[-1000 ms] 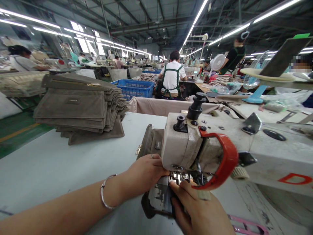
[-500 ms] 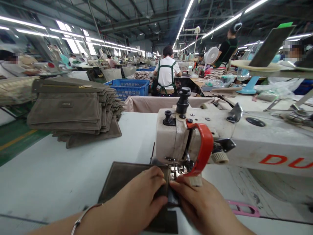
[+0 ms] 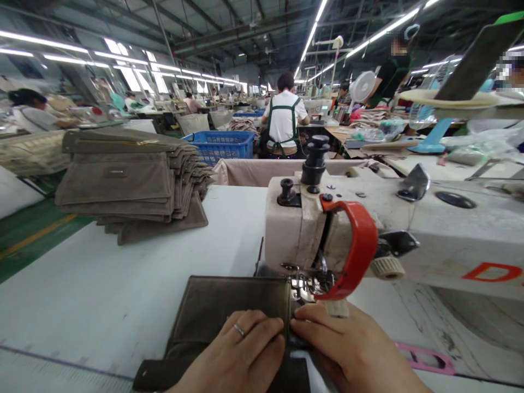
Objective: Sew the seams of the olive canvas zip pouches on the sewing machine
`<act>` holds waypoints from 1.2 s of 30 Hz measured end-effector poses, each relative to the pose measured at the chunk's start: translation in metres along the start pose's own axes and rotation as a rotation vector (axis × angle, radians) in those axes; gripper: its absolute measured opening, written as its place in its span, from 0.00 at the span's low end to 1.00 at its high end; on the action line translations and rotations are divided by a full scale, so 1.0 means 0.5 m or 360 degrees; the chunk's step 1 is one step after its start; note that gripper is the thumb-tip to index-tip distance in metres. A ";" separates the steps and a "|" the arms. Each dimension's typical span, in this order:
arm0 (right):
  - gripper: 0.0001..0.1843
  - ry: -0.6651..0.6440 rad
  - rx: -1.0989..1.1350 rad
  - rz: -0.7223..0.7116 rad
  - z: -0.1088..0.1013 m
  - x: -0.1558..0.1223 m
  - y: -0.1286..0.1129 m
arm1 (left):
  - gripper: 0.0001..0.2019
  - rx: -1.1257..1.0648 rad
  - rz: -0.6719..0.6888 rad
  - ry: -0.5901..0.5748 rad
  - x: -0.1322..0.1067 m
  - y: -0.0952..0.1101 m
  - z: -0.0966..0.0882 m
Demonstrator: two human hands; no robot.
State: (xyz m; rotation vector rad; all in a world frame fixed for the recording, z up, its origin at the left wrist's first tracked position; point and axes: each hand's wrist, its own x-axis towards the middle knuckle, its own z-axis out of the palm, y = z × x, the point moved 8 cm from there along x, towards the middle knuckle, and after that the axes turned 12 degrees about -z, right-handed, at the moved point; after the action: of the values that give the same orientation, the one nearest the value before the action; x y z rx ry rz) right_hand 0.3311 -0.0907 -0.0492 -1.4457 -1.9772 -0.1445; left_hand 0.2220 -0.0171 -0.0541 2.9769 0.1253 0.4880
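Observation:
A dark grey-brown fabric bag panel (image 3: 229, 297) with stitched edges lies on the table, its right edge by the sewing machine's presser foot (image 3: 301, 286). Across the panel lies my left hand (image 3: 241, 349), a ring on one finger, fingers extended flat and pressing down near that edge. My right hand (image 3: 347, 338) is closed at the panel's right edge, just below the foot, fingertips together; its thumb is hidden. A fabric strip (image 3: 159, 374) extends out at the panel's lower left. The sewing machine (image 3: 282, 229) has a red guard (image 3: 360, 245) arching over the needle area.
A stack of similar fabric pieces (image 3: 118, 185) stands at the table's back left. Behind the machine is a pink cloth-lined bin (image 3: 254, 172), with a blue basket (image 3: 221, 146) beyond. A pink plastic piece (image 3: 429, 359) lies right of my hand. A person in white (image 3: 284, 120) sits ahead.
My left hand has slid down and toward me, its fingers flatter on the panel, uncovering more of it. The strip at lower left now shows. The view has shifted slightly.

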 end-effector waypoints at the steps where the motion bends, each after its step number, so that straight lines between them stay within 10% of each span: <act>1: 0.16 -0.0015 0.0031 -0.0019 0.002 0.001 -0.002 | 0.13 -0.0052 -0.0006 0.0022 0.000 -0.001 -0.001; 20: 0.07 -0.0295 -0.0017 0.0080 0.020 0.011 -0.010 | 0.11 -0.0182 0.0080 -0.0124 -0.005 0.002 -0.017; 36: 0.19 -0.0037 -0.0182 0.0029 0.001 0.008 -0.012 | 0.11 -0.0144 0.0189 0.0000 -0.023 0.002 0.099</act>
State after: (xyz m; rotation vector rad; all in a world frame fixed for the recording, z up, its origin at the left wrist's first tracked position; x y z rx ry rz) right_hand 0.3249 -0.0894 -0.0457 -1.5436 -2.0023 -0.2373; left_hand 0.2273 -0.0246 -0.1039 2.9070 -0.0722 0.4925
